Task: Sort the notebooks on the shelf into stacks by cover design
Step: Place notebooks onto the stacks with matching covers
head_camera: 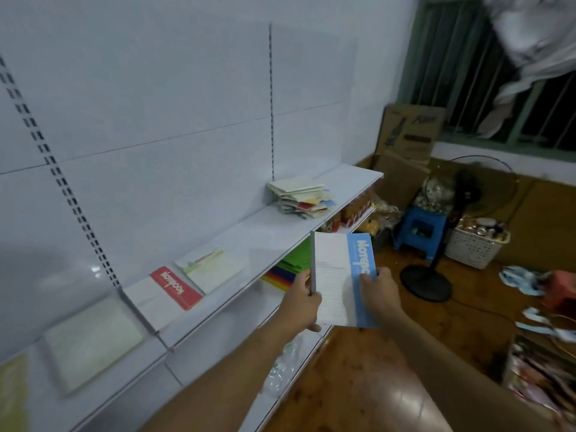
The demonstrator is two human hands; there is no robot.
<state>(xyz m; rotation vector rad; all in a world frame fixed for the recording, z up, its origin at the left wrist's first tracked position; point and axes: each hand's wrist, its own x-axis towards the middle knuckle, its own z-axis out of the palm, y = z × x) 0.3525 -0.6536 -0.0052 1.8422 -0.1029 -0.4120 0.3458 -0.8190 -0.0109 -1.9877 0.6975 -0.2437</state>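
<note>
On the white shelf [249,235], four flat notebooks and one pile [300,198]; left hand [300,302] and right hand [378,293] pinch one blue-banded notebook [338,275].

The single head-worn wide-angle camera looks forward and down from close above the person's forearms, tilted, facing the white shelf [249,232] along the wall on its left and the wooden floor [358,369] on its right.

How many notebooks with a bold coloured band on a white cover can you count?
2. The red-banded white notebook lies flat on the white shelf; the blue-banded white notebook is held in both hands. The untidy pile of notebooks may hide more.
</note>
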